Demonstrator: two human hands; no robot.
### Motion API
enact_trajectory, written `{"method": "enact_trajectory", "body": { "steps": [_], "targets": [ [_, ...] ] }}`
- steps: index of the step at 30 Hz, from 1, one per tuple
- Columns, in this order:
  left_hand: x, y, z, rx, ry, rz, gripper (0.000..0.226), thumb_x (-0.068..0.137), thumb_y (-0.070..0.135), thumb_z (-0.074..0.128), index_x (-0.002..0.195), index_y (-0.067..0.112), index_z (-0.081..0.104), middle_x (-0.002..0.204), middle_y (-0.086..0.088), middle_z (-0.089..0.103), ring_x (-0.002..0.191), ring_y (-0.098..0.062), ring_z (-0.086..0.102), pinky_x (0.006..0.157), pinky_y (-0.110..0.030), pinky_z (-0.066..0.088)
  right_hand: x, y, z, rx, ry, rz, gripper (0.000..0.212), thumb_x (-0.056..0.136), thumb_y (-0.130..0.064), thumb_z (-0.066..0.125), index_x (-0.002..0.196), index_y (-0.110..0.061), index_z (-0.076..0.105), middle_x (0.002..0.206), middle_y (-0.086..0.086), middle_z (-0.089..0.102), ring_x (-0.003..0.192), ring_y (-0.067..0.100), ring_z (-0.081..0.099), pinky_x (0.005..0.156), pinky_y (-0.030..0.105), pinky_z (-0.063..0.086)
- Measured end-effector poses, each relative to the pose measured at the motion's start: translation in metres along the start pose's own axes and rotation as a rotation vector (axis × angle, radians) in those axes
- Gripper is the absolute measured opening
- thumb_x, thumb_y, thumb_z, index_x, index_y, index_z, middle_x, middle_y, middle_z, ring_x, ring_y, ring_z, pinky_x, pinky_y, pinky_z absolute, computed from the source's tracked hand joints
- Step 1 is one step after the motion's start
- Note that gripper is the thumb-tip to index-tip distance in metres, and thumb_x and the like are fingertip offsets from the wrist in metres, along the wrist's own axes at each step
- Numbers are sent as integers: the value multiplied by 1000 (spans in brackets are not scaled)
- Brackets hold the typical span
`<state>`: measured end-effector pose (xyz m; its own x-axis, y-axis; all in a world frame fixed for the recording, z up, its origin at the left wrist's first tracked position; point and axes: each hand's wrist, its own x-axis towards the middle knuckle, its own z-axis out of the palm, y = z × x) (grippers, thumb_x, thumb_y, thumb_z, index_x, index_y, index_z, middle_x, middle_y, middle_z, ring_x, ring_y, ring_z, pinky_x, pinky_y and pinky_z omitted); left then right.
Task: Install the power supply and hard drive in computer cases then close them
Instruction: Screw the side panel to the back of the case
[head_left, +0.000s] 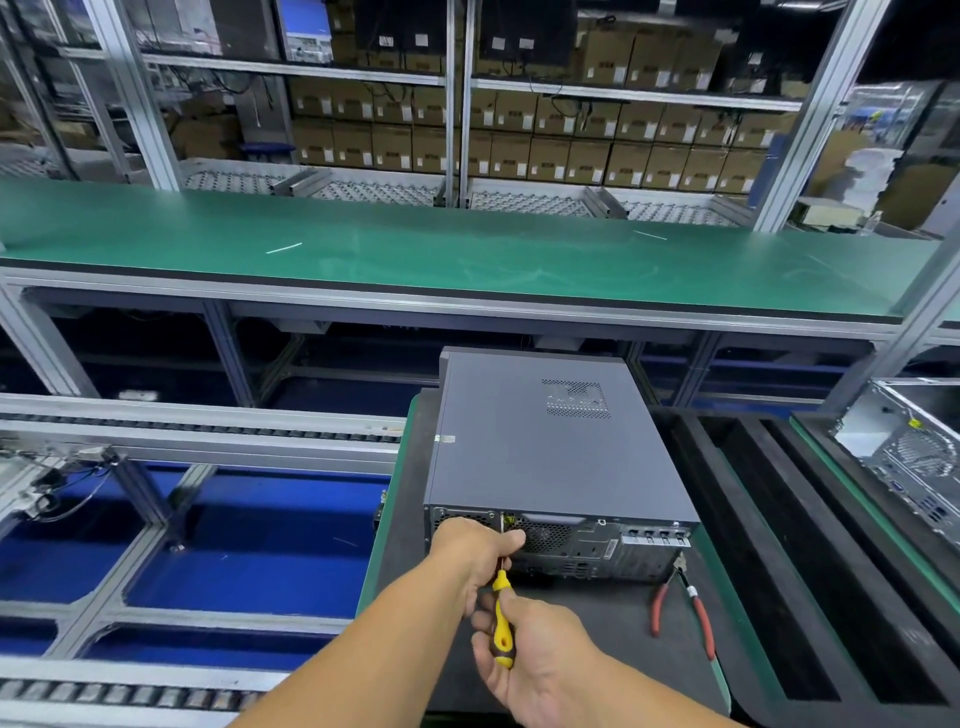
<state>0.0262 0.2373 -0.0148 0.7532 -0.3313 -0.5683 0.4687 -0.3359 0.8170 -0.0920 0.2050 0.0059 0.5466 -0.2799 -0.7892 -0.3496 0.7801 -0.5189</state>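
Two hands are working the back of the closed computer case (550, 447), which is lying on its side on a dark foam pad (613, 629) right in front of the person. Biggest risk, I'd say: the case itself sliding on that foam if the push on the driver gets too hard, since nothing is clamping it except a hand. The left hand (475, 551) is curling its fingers against the upper rear edge, seemingly steadying the shaft near the tip, and it's hiding whatever screw is there, so I can't tell if the bit is seated. The right hand (524, 654) is wrapping around the yellow and black handle of the screwdriver (502, 618), which is pointing up at the rear panel. If the tip is riding off-centre it could be camming out, chewing the screw head or jabbing the left fingers sitting right beside it. Smaller worry: the red-handled pliers (683, 603) are lying just beside the case's rear corner, where an elbow could be knocking them off.

Room-wise, a long green bench (415, 249) is running across behind, racks of cardboard boxes (519, 150) are filling the shelves beyond, roller conveyor rails (197, 423) are sitting to the left, and an open bare-metal chassis (904, 447) is waiting at the right.
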Motion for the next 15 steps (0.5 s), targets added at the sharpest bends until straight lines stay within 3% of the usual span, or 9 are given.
{"method": "enact_trajectory", "body": {
  "steps": [3,6,8,11,15],
  "targets": [
    [1,0,-3,-66,-53,-27,27,90,30,77,83,5,71,63,-3,66,40,-15,47,40,-22,35,3,1,-4,57,-20,10,45,110,-29,45,102,0,78,72,15,68,47,18,54,37,22,43],
    [3,4,-5,-98,-119,-38,18,95,21,63,99,10,77,72,2,72,47,-8,47,47,-23,28,3,0,-6,54,-5,-13,24,102,-23,64,112,-3,71,71,16,65,47,20,53,38,22,41],
    [4,6,-5,-88,-108,-33,16,94,16,61,97,12,77,73,2,74,47,-6,47,48,-23,27,1,1,-6,28,14,-34,26,93,-9,75,115,0,65,70,15,62,48,20,55,39,23,46],
    [5,5,-3,-80,-62,-25,11,91,14,65,88,11,74,71,0,75,45,-8,46,47,-23,26,-1,3,-4,84,8,-46,25,96,-3,70,116,7,61,75,21,68,53,25,63,44,29,55],
    [10,1,-3,-97,-7,-10,11,87,15,73,77,10,73,67,-1,74,44,-9,45,47,-22,32,-1,5,-3,140,-29,-26,34,107,-19,54,112,13,64,86,30,74,55,29,68,45,32,59]
  ]
}}
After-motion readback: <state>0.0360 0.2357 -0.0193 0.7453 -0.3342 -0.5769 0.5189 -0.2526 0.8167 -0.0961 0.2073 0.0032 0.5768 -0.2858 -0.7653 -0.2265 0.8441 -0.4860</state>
